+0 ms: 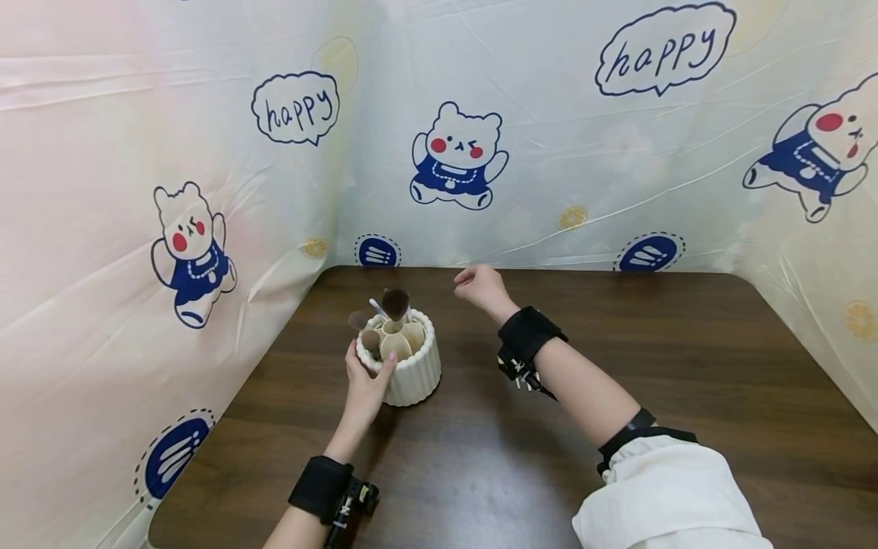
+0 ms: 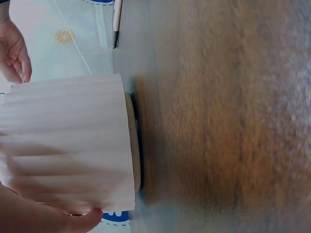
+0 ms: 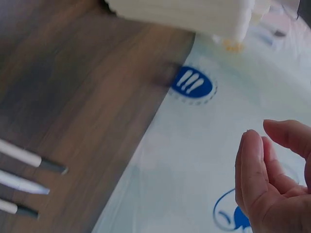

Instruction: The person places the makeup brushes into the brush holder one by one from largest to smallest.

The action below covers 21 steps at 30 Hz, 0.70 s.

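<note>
A white ribbed brush holder [image 1: 415,377] stands at the left of the table, divided into round compartments. Several makeup brushes poke out of it, among them a dark fluffy brush [image 1: 395,304]. My left hand [image 1: 365,390] grips the holder from its near left side, thumb on the front rim. In the left wrist view the ribbed wall fills the left, its base close over the wood. My right hand [image 1: 484,290] hovers near the back edge, right of the holder. The right wrist view shows its fingers [image 3: 253,170] loosely bent, a gap to the thumb, nothing between them.
Three slim white sticks, one a dark-tipped stick [image 3: 22,154], lie on the brown wooden table [image 1: 617,343]; in the head view the right wrist partly covers them. A printed cloth [image 1: 549,175] with bears walls the back and both sides.
</note>
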Tool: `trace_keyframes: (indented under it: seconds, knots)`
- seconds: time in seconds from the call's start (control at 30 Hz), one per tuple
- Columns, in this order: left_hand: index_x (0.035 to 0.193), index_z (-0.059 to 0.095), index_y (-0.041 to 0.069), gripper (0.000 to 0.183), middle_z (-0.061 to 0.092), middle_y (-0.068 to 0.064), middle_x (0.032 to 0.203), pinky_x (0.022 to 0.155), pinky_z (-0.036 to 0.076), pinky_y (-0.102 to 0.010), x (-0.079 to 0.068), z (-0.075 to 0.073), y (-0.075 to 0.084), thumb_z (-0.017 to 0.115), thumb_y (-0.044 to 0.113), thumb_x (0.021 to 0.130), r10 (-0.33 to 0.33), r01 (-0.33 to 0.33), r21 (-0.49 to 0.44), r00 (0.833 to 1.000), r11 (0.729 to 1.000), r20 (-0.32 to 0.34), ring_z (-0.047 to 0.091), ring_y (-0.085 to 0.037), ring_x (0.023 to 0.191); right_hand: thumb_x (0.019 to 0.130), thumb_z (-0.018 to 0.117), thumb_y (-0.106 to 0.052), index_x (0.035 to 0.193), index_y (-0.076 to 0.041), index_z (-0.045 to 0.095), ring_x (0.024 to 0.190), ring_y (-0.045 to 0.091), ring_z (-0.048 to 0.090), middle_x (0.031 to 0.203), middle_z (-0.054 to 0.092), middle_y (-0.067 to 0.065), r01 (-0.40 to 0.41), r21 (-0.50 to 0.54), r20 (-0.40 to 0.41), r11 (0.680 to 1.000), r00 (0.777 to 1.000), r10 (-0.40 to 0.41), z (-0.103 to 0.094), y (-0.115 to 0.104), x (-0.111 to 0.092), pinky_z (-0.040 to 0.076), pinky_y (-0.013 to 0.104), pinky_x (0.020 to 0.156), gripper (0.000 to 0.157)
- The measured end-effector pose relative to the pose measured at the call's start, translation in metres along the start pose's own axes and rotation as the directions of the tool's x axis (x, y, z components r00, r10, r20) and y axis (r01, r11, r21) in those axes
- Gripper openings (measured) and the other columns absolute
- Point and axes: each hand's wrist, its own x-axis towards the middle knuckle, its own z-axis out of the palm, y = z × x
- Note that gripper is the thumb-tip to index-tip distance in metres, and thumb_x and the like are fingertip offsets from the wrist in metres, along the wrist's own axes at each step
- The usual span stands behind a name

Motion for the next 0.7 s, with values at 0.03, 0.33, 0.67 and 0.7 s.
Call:
trace_keyframes:
  seconds: [0.03, 0.33, 0.67, 0.7]
  knots:
    - [0.151, -0.004, 0.003, 0.088, 0.001, -0.024, 0.157, 0.120, 0.015, -0.051, 0.000, 0.000, 0.000, 0.057, 0.029, 0.093, 0.000, 0.000, 0.001, 1.000, 1.000, -0.001, 0.009, -0.037, 0.146, 0.087, 0.061, -0.007, 0.109, -0.001, 0.067, 0.096, 0.029, 0.065, 0.107, 0.068, 0.018, -0.015, 0.010, -0.013, 1.000, 1.000, 0.015, -0.003, 0.003, 0.001, 0.051, 0.028, 0.077, 0.024]
    - [0.150, -0.005, 0.002, 0.088, 0.001, -0.025, 0.156, 0.119, 0.016, -0.052, 0.000, 0.000, -0.002, 0.057, 0.027, 0.093, 0.010, -0.010, -0.004, 1.000, 1.000, -0.004, 0.010, -0.038, 0.146, 0.088, 0.062, -0.010, 0.105, 0.001, 0.069, 0.094, 0.032, 0.067, 0.105, 0.069, 0.020, -0.079, -0.037, -0.133, 0.996, 0.988, 0.073, -0.017, 0.031, 0.007, 0.052, 0.035, 0.083, 0.021]
    - [0.150, -0.003, 0.001, 0.088, 0.003, -0.025, 0.156, 0.120, 0.015, -0.051, 0.001, 0.000, -0.001, 0.058, 0.027, 0.093, 0.009, -0.009, -0.004, 1.000, 1.000, -0.010, 0.010, -0.038, 0.146, 0.086, 0.063, -0.008, 0.100, 0.005, 0.071, 0.103, 0.036, 0.061, 0.111, 0.068, 0.022, -0.141, -0.095, -0.172, 0.985, 0.977, 0.123, -0.012, 0.067, 0.007, 0.049, 0.042, 0.095, 0.021]
    - [0.150, -0.004, 0.002, 0.088, 0.002, -0.025, 0.156, 0.120, 0.015, -0.051, 0.001, 0.000, -0.001, 0.057, 0.028, 0.093, 0.006, -0.006, -0.004, 1.000, 1.000, -0.008, 0.010, -0.038, 0.146, 0.086, 0.063, -0.008, 0.100, 0.005, 0.070, 0.103, 0.036, 0.061, 0.112, 0.067, 0.023, -0.147, -0.101, -0.168, 0.984, 0.977, 0.129, -0.011, 0.069, 0.006, 0.048, 0.042, 0.095, 0.020]
